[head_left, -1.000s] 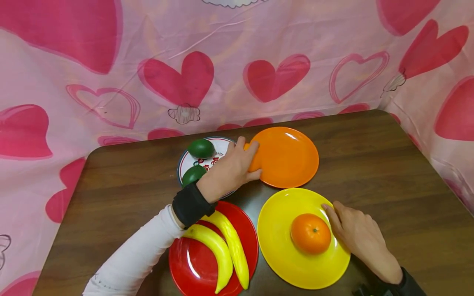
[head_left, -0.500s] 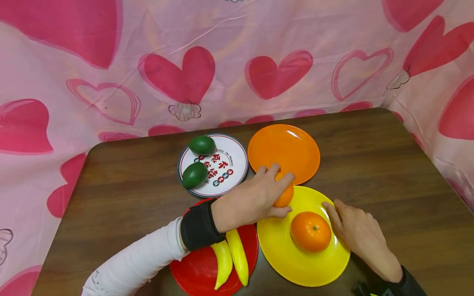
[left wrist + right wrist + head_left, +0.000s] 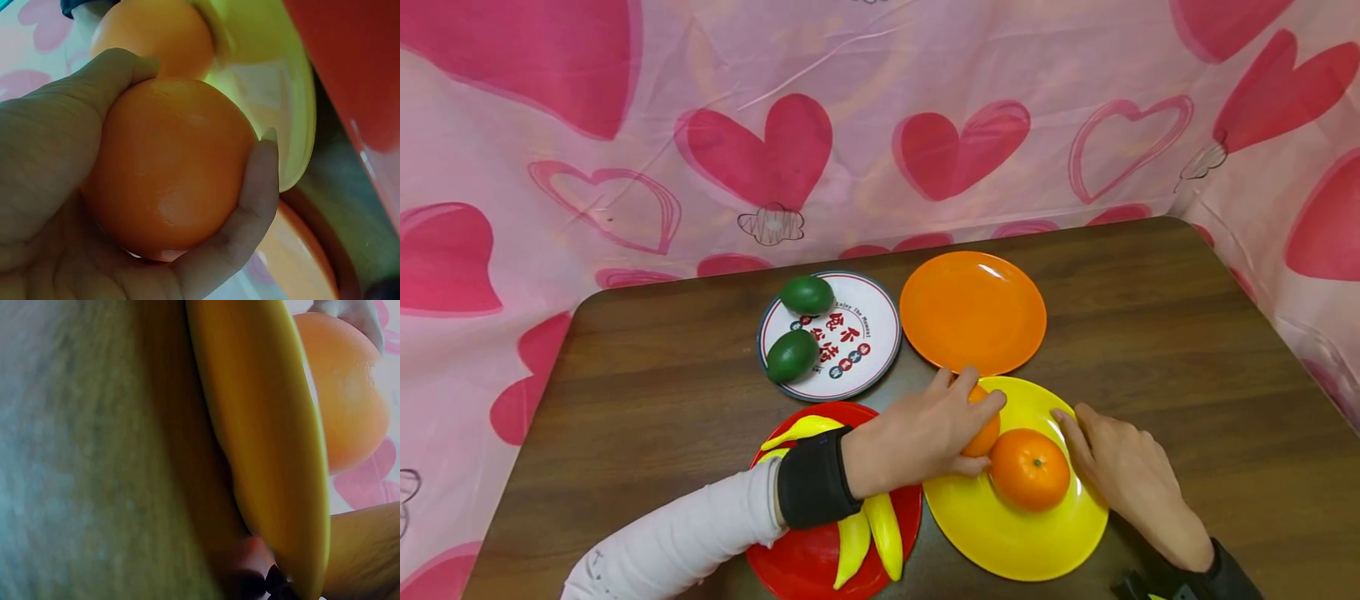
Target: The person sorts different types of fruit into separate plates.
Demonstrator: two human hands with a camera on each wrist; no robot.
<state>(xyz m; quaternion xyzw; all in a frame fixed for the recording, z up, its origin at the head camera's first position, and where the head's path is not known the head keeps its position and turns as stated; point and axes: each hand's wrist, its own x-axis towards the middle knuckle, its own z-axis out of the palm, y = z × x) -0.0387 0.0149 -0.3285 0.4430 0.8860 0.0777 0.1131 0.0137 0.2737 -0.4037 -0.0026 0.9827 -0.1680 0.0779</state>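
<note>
In the head view my left hand [image 3: 921, 433] grips an orange [image 3: 985, 432] over the upper left part of the yellow plate [image 3: 1000, 550]. Thumb and fingers curl round this fruit in the left wrist view, where it lies close against a second orange [image 3: 156, 37]. That second orange [image 3: 1030, 469] sits on the yellow plate. At the plate's right rim is my right hand [image 3: 1127, 471], its thumb over the edge and the other fingers at the outer side. The rim stands large in the right wrist view, with the thumb [image 3: 365, 550] at lower right; the fingers below are mostly hidden.
A red plate [image 3: 790, 558] with yellow bananas [image 3: 883, 533] lies under my left forearm. Behind it a white printed plate [image 3: 868, 367] holds two green, avocado-like fruits [image 3: 793, 356]. An orange plate [image 3: 973, 312] stands behind the yellow one. A heart-patterned cloth [image 3: 865, 167] hangs along the table's back edge.
My left hand has carried the orange from between the white and orange plates, toward me and rightward, over the yellow plate beside the other orange. The right hand has stayed at the rim.
</note>
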